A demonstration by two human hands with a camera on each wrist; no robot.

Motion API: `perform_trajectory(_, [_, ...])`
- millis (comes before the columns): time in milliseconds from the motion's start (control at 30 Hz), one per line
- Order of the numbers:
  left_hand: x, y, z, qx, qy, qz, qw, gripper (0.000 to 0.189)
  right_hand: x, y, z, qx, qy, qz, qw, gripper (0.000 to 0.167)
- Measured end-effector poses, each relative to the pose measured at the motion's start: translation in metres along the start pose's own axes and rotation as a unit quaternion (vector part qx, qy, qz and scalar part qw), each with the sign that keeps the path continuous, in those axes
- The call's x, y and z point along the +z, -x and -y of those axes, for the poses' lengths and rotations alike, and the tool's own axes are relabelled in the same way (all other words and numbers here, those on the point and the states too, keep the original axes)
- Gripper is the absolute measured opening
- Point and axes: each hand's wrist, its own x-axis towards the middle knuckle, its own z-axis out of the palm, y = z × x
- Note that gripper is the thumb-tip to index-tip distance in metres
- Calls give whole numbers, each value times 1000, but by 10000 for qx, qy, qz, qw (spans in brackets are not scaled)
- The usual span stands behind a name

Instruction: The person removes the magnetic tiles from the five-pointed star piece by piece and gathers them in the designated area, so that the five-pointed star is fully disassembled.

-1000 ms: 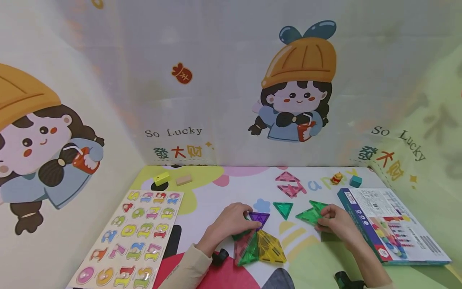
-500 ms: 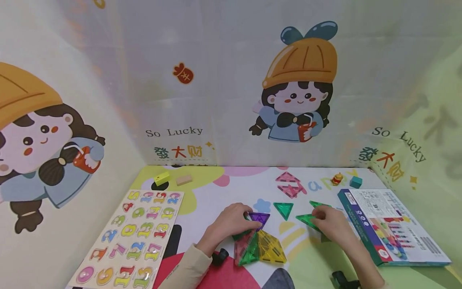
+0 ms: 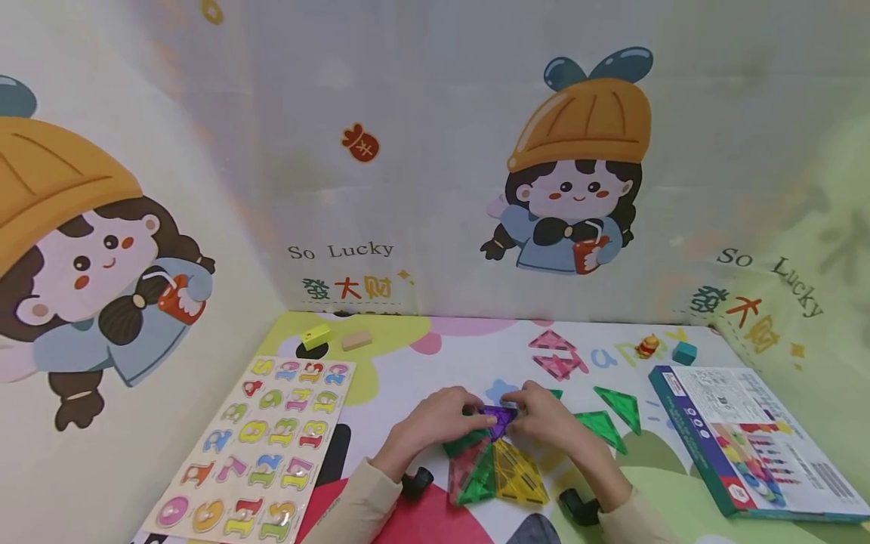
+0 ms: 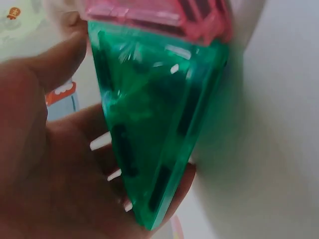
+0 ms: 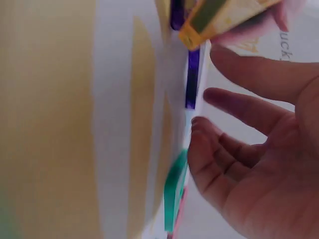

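Observation:
In the head view my left hand (image 3: 442, 415) holds the group of joined magnetic tiles at its far left, its thumb over the purple triangular tile (image 3: 499, 420). The left wrist view shows its fingers behind a green triangular tile (image 4: 144, 109), below a pink tile (image 4: 154, 17). My right hand (image 3: 547, 415) is at the right of the purple tile. In the right wrist view its fingers are spread, with nothing visibly between them, beside the purple tile's edge (image 5: 193, 79). Yellow tiles (image 3: 519, 472) and a green tile (image 3: 479, 480) stand nearer me.
Two loose green triangles (image 3: 601, 429) lie right of the right hand; another (image 3: 556, 394) is partly hidden behind it. Pink triangles (image 3: 556, 355) lie farther back. A number puzzle board (image 3: 254, 446) is at the left, a box (image 3: 761, 446) at the right, and small blocks (image 3: 356, 340) at the back.
My right hand has let go of the green triangles and moved left to the purple tile. Those triangles now lie apart. My left hand has stayed at the tiles; the head view has shifted slightly.

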Motion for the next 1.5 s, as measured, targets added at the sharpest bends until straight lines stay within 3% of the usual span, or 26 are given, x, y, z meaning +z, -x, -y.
perform_trajectory(133, [-3,1,1,233,-35,355,9991,49,10,-1,2,111,185,9,9998,44])
perform_trajectory(267, [-7,2,1,320,8,507,9982,46,15,0,7,-69,312,-294,9991,35])
perform_trajectory(433, [-8,2,1,347,-71,476,9982,46,16,-3,13,-103,276,-499,9983,23])
perform_trajectory(633, [-9,3,0,337,-37,452,9984,48,18,-7,15,166,159,-312,9992,24])
perform_trajectory(833, [-11,5,0,310,-67,386,9988,52,20,-10,17,150,-51,-171,9997,21])
perform_trajectory(1033, [-10,4,0,402,-93,366,9985,52,21,-8,14,63,228,2,9997,44])
perform_trajectory(1133, [-10,4,-1,392,-70,376,9985,52,21,-7,14,-74,381,20,9992,47])
perform_trajectory(1500, [-8,5,0,363,-73,372,9986,57,22,-11,17,-1,325,-257,9991,32])
